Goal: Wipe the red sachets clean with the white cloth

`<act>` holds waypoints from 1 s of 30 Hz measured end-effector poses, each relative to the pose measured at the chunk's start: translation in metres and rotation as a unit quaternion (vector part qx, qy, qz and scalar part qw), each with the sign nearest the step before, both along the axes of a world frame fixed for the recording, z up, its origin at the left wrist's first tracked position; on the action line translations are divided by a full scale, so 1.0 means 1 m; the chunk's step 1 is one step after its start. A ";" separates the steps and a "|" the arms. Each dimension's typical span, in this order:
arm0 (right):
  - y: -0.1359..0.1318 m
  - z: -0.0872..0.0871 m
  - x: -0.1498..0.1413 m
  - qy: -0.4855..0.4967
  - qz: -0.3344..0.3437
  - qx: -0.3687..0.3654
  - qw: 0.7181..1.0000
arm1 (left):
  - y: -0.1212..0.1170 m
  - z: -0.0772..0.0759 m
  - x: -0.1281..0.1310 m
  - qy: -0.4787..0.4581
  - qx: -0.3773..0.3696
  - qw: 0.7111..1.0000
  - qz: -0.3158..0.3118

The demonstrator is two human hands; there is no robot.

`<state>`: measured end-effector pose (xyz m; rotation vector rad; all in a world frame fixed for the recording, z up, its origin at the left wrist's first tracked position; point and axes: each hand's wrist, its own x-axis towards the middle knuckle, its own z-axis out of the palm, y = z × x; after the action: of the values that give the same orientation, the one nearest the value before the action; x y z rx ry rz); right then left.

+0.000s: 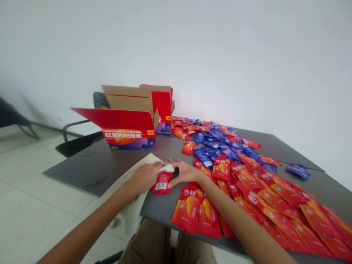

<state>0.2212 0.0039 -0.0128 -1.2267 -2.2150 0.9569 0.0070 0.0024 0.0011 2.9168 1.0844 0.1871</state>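
Left hand (145, 178) closed, gripping a crumpled white cloth (167, 168) over the top end of a red foil pouch (162, 182). Pouch stands tilted on the table (90, 172), its barcode side up, just ahead of the left palm. Right hand (186, 173) spread wide, just right of the pouch; its fingers (172, 184) reach toward the pouch's right edge and appear to touch it, though contact is hard to confirm at this angle.

Under the left wrist, a cream fabric sheet (127, 198) lies across the table's edge and hangs down. Below and between both forearms, the person's olive trousers (154, 245) show at the table's near side.

Right of the right hand, overlapping red pouches (275, 205) spread in loose rows beneath the forearm and out toward the table's far corner. Farther ahead, blue pouches (211, 146) mix into the pile; a small stack of blue pouches (298, 171) sits apart, far right. Ahead and left of the left hand, an open red-and-kraft carton (128, 134) stands on the table, flaps up, with Chinese lettering and "40" printed on its side. Behind it, a dark chair (100, 101).
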 end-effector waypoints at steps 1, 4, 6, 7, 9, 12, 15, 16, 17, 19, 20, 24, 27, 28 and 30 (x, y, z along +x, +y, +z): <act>0.000 0.000 0.000 0.002 -0.001 -0.002 1.000 | 0.001 0.000 0.001 -0.001 0.002 1.000 0.003; 0.000 -0.001 0.000 -0.005 0.001 -0.010 1.000 | -0.009 -0.004 0.002 -0.011 0.011 0.998 -0.058; 0.001 -0.002 0.000 -0.010 0.009 -0.006 1.000 | -0.015 -0.006 0.001 -0.020 0.009 0.996 -0.092; 0.001 -0.002 0.001 -0.011 0.009 -0.002 1.000 | -0.014 -0.005 0.000 -0.025 0.008 0.996 -0.090; 0.001 -0.002 0.001 -0.007 0.006 0.007 1.000 | -0.008 -0.004 -0.002 -0.030 0.003 0.998 -0.053; 0.001 -0.001 0.001 -0.003 0.008 0.012 1.000 | 0.001 -0.003 -0.001 -0.023 -0.004 1.000 -0.014; 0.001 -0.002 0.001 -0.015 0.008 0.003 1.000 | -0.007 -0.005 0.000 -0.024 -0.006 0.996 -0.081; 0.001 -0.002 0.001 -0.019 0.010 0.003 1.000 | -0.011 -0.006 0.000 -0.026 -0.004 0.995 -0.098; 0.002 -0.002 0.001 -0.022 0.012 0.005 1.000 | -0.014 -0.005 0.000 -0.028 -0.004 0.994 -0.104; 0.002 -0.003 0.001 -0.022 0.011 0.008 1.000 | -0.013 -0.002 0.001 -0.026 -0.006 0.997 -0.076; 0.002 -0.003 0.000 -0.020 0.008 0.010 1.000 | -0.009 0.000 0.002 -0.024 -0.009 0.998 -0.052; 0.000 -0.001 0.000 -0.005 0.003 0.007 1.000 | 0.000 0.002 0.003 -0.015 -0.005 1.000 -0.022; 0.000 0.001 -0.001 -0.007 0.003 -0.009 1.000 | -0.008 -0.004 0.000 -0.027 -0.004 0.996 -0.088; 0.000 0.001 -0.001 -0.010 0.004 -0.012 1.000 | -0.011 -0.005 -0.001 -0.030 -0.007 0.994 -0.101; 0.000 0.001 0.000 -0.012 0.004 -0.006 1.000 | -0.010 -0.005 -0.003 -0.031 -0.012 0.995 -0.094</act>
<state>0.2207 0.0036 -0.0115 -1.2430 -2.2365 0.9656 0.0040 -0.0073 -0.0038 2.9460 0.7925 0.2555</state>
